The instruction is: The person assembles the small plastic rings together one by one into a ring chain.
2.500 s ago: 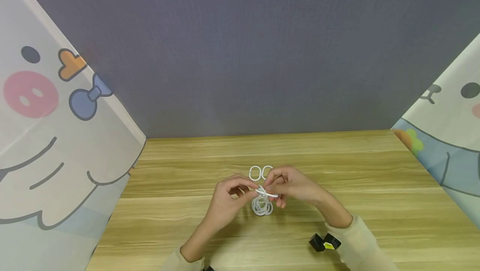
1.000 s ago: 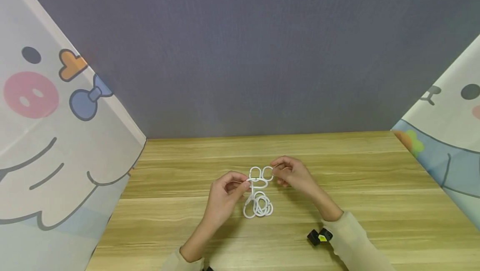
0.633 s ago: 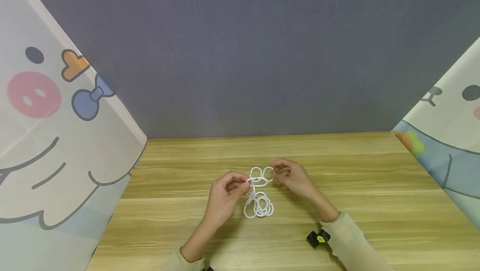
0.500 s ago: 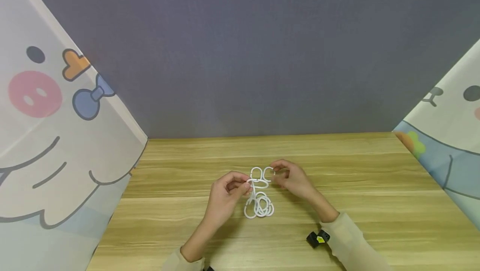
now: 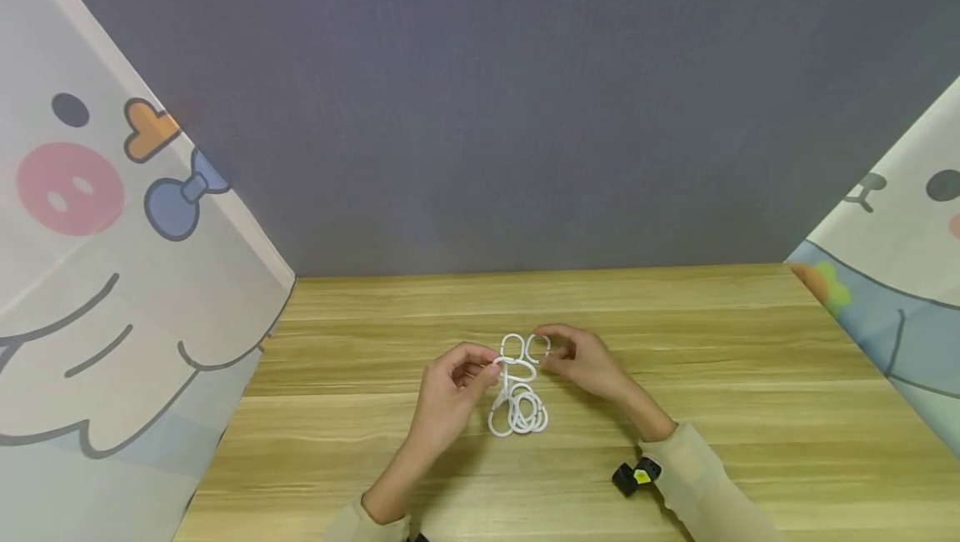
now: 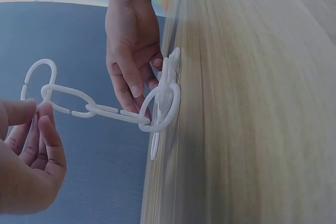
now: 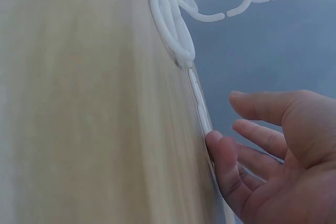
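Observation:
A chain of white plastic rings (image 5: 517, 410) lies heaped on the wooden table (image 5: 712, 358). Its upper links rise to my left hand (image 5: 495, 368), which pinches the top ring (image 6: 38, 80) between thumb and forefinger, as the left wrist view shows. Behind the heap lie two loose white rings (image 5: 525, 348). My right hand (image 5: 551, 350) is at the right-hand one. In the right wrist view that hand (image 7: 226, 124) has its fingers spread, thumb apart, and one fingertip (image 7: 212, 139) touches a ring (image 7: 201, 109) lying flat on the table.
A small black device with a yellow label (image 5: 634, 475) sits at my right wrist. Cartoon-printed panels stand at the left (image 5: 112, 275) and right (image 5: 900, 258). A grey-blue wall (image 5: 487, 108) closes the back of the table.
Earlier both hands worked the chain together over the heap. The right hand has let go and reached back to the loose rings, then lowered slightly. The left hand keeps its pinch.

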Demonstrator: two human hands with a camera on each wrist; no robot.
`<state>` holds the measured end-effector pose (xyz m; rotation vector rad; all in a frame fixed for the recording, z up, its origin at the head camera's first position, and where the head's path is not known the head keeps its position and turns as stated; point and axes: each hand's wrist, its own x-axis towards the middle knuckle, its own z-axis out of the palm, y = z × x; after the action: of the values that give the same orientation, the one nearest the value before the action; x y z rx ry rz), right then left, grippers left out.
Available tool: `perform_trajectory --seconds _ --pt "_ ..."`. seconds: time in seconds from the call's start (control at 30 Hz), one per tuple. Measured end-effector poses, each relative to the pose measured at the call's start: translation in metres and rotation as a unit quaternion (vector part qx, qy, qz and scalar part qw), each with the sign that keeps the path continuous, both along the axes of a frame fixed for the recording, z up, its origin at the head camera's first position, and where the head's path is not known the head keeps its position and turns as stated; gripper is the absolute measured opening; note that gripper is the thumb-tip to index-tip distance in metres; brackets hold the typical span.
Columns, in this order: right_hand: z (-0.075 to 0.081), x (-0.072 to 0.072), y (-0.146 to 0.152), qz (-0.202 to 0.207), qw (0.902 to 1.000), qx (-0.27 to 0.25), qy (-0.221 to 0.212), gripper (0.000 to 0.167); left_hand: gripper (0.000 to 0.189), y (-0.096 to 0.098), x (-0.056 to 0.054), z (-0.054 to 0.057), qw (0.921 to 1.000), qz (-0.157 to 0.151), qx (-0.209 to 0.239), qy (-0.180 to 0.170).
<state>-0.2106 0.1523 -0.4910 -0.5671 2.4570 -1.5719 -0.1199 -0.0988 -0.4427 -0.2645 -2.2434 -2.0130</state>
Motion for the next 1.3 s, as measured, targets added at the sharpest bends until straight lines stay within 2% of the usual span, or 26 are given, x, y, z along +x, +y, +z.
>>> perform_trajectory --seconds 0.3,0.8,1.07,1.3 --pt "-0.0020 -0.0017 0.0026 0.029 0.9987 0.024 0.036 0.045 0.006 0.0007 -0.0014 -0.0008 1.0000 0.001 -0.002 -0.001" --pt "-0.0004 -0.0012 0.0032 -0.007 0.9933 0.069 0.092 0.038 0.005 0.0005 -0.0005 -0.0006 1.0000 -0.003 0.001 0.004" --pt "-0.0004 -0.0002 0.0029 -0.023 0.9854 0.116 0.122 0.039 0.005 0.0010 -0.0002 0.0000 1.0000 -0.001 0.007 0.003" --pt "0.0003 0.0017 0.0040 -0.016 0.9782 0.142 0.151 0.041 0.005 0.0011 0.0001 0.0003 1.0000 -0.002 0.008 0.003"
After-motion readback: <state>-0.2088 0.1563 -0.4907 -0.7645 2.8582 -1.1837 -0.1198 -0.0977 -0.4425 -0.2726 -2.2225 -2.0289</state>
